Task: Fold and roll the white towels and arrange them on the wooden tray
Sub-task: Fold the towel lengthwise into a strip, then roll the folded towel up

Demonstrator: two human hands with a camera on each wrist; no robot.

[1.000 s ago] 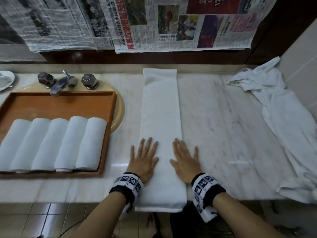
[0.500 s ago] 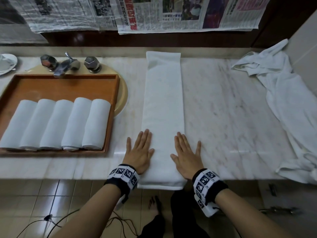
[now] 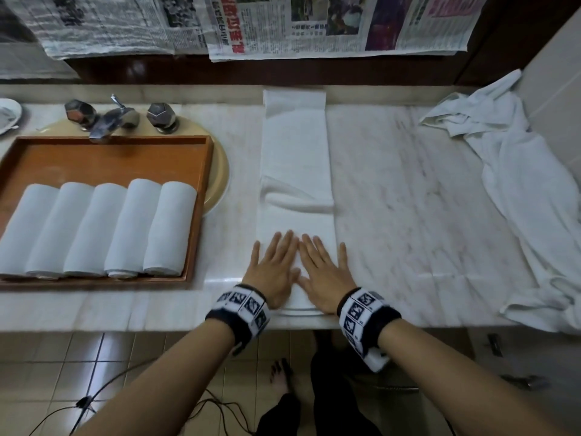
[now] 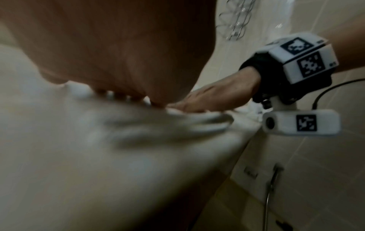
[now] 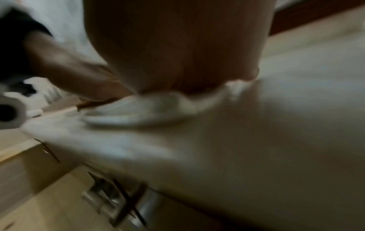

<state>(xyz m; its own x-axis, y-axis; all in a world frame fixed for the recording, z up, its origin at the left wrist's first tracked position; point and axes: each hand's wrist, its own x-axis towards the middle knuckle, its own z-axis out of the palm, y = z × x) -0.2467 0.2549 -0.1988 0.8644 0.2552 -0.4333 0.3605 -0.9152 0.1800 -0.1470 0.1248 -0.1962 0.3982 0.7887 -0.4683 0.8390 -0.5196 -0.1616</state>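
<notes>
A long white towel [image 3: 295,146], folded into a narrow strip, lies lengthwise on the marble counter, with a raised wrinkle across its middle. My left hand [image 3: 275,267] and right hand [image 3: 325,272] lie flat side by side on its near end, fingers straight, palms pressing the cloth. The wrist views are blurred and show each palm on the bunched towel end [image 4: 177,123] [image 5: 142,109] at the counter edge. To the left the wooden tray [image 3: 110,155] holds several rolled white towels [image 3: 125,228] in a row.
A tap with two knobs [image 3: 116,116] stands behind the tray over a beige basin [image 3: 217,180]. A crumpled heap of white towels [image 3: 518,184] covers the counter's right end. Newspaper sheets [image 3: 314,23] hang on the back wall. A small white dish [image 3: 8,113] sits far left.
Both hands slid inward and forward until they touch on the towel. The towel's near end, which hung over the counter edge, now lies on the counter, and a wrinkle has risen mid-towel.
</notes>
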